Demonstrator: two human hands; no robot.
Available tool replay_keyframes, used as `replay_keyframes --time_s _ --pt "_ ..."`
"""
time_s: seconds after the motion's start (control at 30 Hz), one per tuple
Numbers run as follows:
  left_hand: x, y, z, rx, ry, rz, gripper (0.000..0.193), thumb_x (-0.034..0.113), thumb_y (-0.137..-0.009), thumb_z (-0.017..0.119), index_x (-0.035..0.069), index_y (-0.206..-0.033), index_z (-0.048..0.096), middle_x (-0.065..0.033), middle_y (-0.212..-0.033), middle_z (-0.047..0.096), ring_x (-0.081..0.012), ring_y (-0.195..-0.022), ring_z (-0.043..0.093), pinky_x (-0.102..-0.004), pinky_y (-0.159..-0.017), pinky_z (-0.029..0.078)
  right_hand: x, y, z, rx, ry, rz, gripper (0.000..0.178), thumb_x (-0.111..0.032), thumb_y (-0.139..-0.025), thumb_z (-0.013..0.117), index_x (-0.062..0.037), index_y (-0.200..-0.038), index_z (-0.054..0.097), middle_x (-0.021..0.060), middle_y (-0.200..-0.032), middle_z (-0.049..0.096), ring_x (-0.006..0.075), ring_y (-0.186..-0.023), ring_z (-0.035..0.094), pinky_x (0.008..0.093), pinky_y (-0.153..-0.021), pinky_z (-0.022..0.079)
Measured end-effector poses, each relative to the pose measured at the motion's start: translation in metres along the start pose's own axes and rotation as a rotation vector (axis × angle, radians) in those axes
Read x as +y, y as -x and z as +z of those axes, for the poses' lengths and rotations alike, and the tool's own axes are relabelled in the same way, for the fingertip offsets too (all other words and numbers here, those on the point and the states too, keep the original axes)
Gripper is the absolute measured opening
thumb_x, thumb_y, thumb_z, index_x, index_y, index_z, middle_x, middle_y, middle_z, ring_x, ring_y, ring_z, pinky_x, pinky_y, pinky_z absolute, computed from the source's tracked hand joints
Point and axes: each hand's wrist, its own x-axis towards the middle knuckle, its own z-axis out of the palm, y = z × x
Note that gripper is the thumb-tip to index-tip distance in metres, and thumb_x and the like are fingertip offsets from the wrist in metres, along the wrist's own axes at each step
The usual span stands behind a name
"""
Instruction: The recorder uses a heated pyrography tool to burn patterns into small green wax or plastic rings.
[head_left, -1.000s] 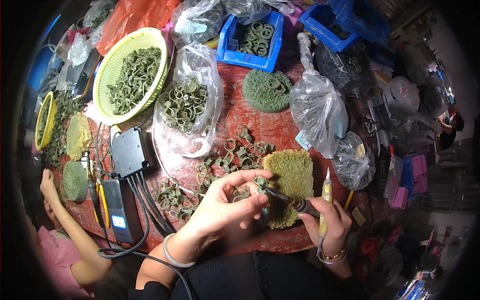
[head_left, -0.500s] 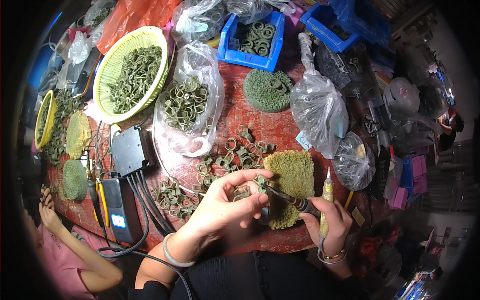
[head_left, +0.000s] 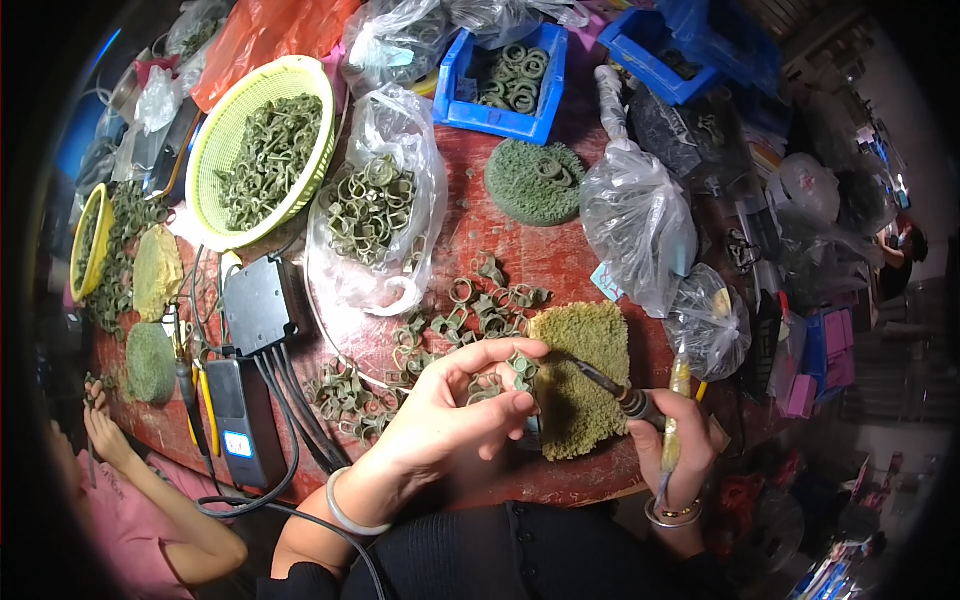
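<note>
My left hand (head_left: pixel 450 405) is closed in a pinch on a small green ring (head_left: pixel 522 372), with more rings (head_left: pixel 487 387) partly hidden in its fingers. My right hand (head_left: pixel 682 440) grips a soldering iron (head_left: pixel 600 378), its dark tip pointing left over a square yellow-green sponge-like block (head_left: pixel 585 350). Tucked upright in the same hand is a pointed, yellow-wrapped pen-like tool (head_left: pixel 674 420). A gap separates the iron's tip from the ring. Loose green rings (head_left: pixel 470 315) lie on the red table (head_left: pixel 480 260) just beyond my left hand.
A yellow-green basket (head_left: pixel 205 185), an open plastic bag (head_left: pixel 385 280) and a blue bin (head_left: pixel 500 125) hold more rings. A round green pad (head_left: pixel 530 190) sits beyond the block. At left stands a black box (head_left: pixel 262 305) with cables; another person's hand (head_left: pixel 105 435) is at lower left.
My right hand has drawn back to the right with the soldering iron and the yellow tool, taking the tip away from the ring. My left hand stays almost still.
</note>
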Motion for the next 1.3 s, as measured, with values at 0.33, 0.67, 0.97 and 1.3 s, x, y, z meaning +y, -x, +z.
replay_keyframes --time_s 0.33,0.67,0.97,1.3 --pt "0.0 0.0 -0.008 -0.13 0.227 -0.009 0.051 0.009 -0.09 0.059 0.002 -0.139 0.044 -0.0102 -0.095 0.063 -0.0098 -0.071 0.059 -0.0161 -0.047 0.04 0.008 0.002 -0.004 0.05 0.134 -0.019 0.032 -0.015 -0.074 0.082 -0.0043 -0.098 0.064 0.012 -0.078 0.063 0.0307 -0.066 0.062 0.0377 -0.057 0.049" --pt "-0.002 0.0 -0.012 -0.142 0.21 0.003 0.052 0.015 -0.092 0.06 0.0 -0.139 0.042 -0.0127 -0.098 0.065 -0.0114 -0.073 0.06 -0.0149 -0.046 0.04 0.001 0.003 0.008 0.023 0.002 -0.093 0.033 -0.025 -0.078 0.081 -0.005 -0.098 0.066 0.006 -0.079 0.068 0.0234 -0.061 0.062 0.0333 -0.056 0.05" --pt "-0.001 0.001 -0.01 -0.125 0.211 -0.008 0.05 0.01 -0.092 0.059 0.0 -0.138 0.043 -0.0146 -0.101 0.067 -0.0114 -0.073 0.06 -0.0152 -0.046 0.04 -0.004 0.004 0.012 -0.046 0.001 -0.069 0.033 -0.027 -0.081 0.078 -0.0011 -0.098 0.065 0.0098 -0.079 0.068 0.0258 -0.066 0.064 0.0333 -0.061 0.05" --pt "0.0 0.0 -0.009 -0.111 0.19 -0.019 0.049 0.009 -0.091 0.059 0.0 -0.137 0.045 -0.0151 -0.1 0.068 -0.0109 -0.071 0.06 -0.0153 -0.046 0.041 -0.001 0.002 0.014 -0.036 0.03 -0.109 0.034 -0.024 -0.076 0.082 -0.0037 -0.098 0.066 0.0076 -0.077 0.066 0.0245 -0.063 0.062 0.0332 -0.057 0.049"
